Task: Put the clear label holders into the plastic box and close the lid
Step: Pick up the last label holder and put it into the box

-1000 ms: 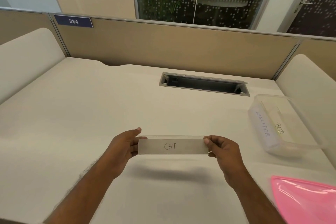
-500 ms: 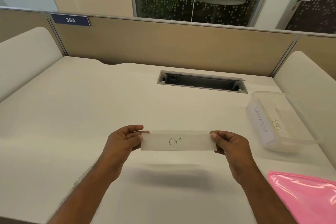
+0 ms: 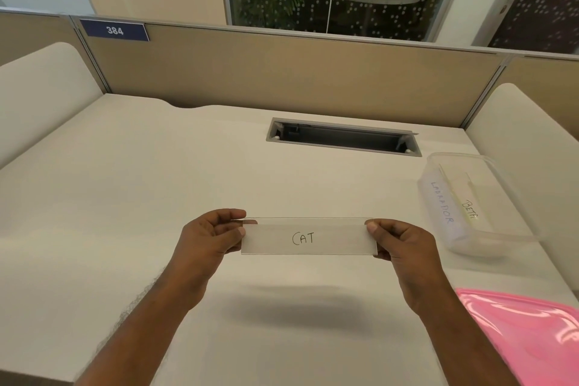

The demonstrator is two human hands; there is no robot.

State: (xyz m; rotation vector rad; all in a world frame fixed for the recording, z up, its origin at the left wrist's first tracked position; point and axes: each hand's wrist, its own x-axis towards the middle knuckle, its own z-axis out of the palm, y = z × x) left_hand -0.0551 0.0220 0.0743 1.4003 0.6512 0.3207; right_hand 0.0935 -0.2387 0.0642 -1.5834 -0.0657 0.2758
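Above the near middle of the pale desk [image 3: 125,197], a clear label holder [image 3: 308,236] is held level and clear of the surface, its shadow cast on the desk below it. A paper slip marked "CAT" is seen inside it, the writing facing the camera. The holder is pinched at both short ends: the left hand [image 3: 208,240] is closed on the left end, thumb on the front face and fingers curled over the top edge and behind, and the right hand [image 3: 404,243] is closed on the right end in the same way, thumb on the front. Nothing else is held by either hand. Well to the right, near the desk's right edge, a clear plastic box [image 3: 438,229] is set with its top open. 2 label holders are seen inside it, lying lengthwise side by side: 1 marked "LABRADOR" [image 3: 442,202] along the left wall and 1 marked "BETA" [image 3: 470,209] just to its right. Whether more lie under them cannot be told through the clear walls. A pink lid [image 3: 526,332] is laid flat on the desk at the near right corner, apart from the box and partly cut off by the frame edge. Farther back, a grey cable slot [image 3: 343,137] is sunk into the desk, and a blue plate numbered 384 [image 3: 114,30] is fixed to the partition [image 3: 282,72] behind.
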